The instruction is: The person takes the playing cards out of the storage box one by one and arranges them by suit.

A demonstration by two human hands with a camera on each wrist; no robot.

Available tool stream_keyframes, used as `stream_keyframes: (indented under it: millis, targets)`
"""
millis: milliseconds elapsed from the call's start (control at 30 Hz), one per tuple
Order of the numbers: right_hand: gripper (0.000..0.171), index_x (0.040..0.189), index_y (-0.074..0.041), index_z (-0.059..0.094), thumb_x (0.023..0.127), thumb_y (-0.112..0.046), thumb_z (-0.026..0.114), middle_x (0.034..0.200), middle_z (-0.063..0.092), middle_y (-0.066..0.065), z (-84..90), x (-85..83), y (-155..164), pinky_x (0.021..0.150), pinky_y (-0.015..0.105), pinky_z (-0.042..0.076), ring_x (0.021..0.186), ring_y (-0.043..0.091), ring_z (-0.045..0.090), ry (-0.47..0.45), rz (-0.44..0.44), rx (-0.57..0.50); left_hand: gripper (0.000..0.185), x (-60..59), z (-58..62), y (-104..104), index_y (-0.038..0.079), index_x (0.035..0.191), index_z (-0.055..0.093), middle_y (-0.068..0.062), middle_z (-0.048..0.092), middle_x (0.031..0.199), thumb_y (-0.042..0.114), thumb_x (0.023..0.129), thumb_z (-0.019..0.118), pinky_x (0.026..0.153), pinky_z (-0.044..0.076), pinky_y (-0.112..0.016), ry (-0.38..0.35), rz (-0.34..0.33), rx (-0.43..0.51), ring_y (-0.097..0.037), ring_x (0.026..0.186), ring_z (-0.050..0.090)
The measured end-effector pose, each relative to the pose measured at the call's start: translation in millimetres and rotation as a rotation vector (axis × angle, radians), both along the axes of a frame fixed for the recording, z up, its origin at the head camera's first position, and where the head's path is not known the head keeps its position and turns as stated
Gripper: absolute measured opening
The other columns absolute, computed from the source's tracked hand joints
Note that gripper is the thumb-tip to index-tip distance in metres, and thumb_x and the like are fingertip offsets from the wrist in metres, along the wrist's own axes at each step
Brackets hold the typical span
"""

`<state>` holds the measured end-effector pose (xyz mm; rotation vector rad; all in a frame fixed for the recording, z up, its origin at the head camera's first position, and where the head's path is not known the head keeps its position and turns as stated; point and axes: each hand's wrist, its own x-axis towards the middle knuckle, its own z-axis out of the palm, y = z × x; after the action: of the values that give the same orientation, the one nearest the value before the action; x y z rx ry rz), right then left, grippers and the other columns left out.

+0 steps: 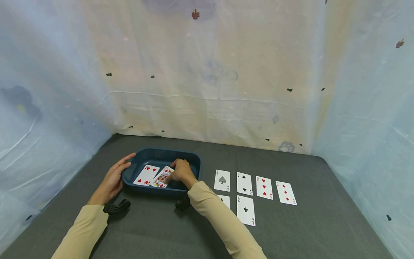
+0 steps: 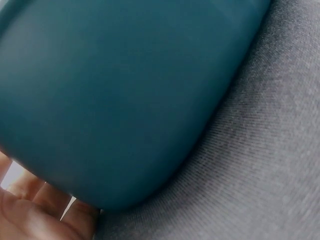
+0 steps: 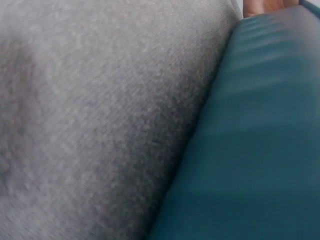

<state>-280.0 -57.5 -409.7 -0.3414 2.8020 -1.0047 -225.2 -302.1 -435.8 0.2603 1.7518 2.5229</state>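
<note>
Only the head view gives you the whole layout; both wrist cams are jammed up against the blue tray and show just its outer wall and grey cloth. The left wrist one does catch your fingers flat against that wall, which the right wrist view doesn't.

Your left hand lies open along the tray's left rim, fingers straight, steadying it. Your right hand is down inside the tray, fingers curled onto the face card. It looks like a pinch on the card's edge, but the knuckles hide the fingertips. A four of hearts lies face up just left of that card, also in the tray.

Right of the tray, on the table, there's a row: ace of spades, two of clubs, three of hearts, three of diamonds. Ace of clubs sits below, and your right sleeve covers most of another card.

Backdrop sheets close off three sides, the left one near your left forearm. Open cloth lies at front right.
</note>
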Motion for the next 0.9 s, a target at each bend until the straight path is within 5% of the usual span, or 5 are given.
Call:
stream_keyframes:
  millis: [467,767,900]
  targets:
    - [0.037,0.102,-0.012,0.069,0.07,-0.01,0.088,0.088,0.058,-0.001,4.9,2.0,1.8,0.072,0.03,0.046,0.083,0.015,0.052,-0.026,0.035,-0.16,0.047,1.2,0.8,1.6,0.011,0.152,0.031,0.001,0.047,0.132,0.018,0.107,0.039,0.073,0.053,-0.025,0.002,0.026,-0.044,-0.012,0.087,0.065]
    - [0.028,0.102,0.001,0.068,0.077,0.01,0.075,0.076,0.057,0.006,5.1,1.6,3.3,0.055,0.027,0.054,0.064,0.018,0.064,-0.109,0.023,-0.515,0.048,1.9,1.5,0.3,0.011,0.154,0.027,0.0,0.056,0.125,0.019,0.107,0.038,0.071,0.054,-0.027,-0.016,0.024,-0.039,-0.015,0.085,0.068]
    - [0.028,0.103,0.003,0.068,0.077,0.012,0.074,0.073,0.062,0.006,4.5,2.1,3.3,0.054,0.03,0.055,0.062,0.019,0.066,-0.09,0.018,-0.574,0.048,1.7,1.0,0.4,0.012,0.153,0.028,-0.001,0.056,0.123,0.02,0.107,0.038,0.071,0.054,-0.027,-0.024,0.033,-0.053,-0.014,0.083,0.068]
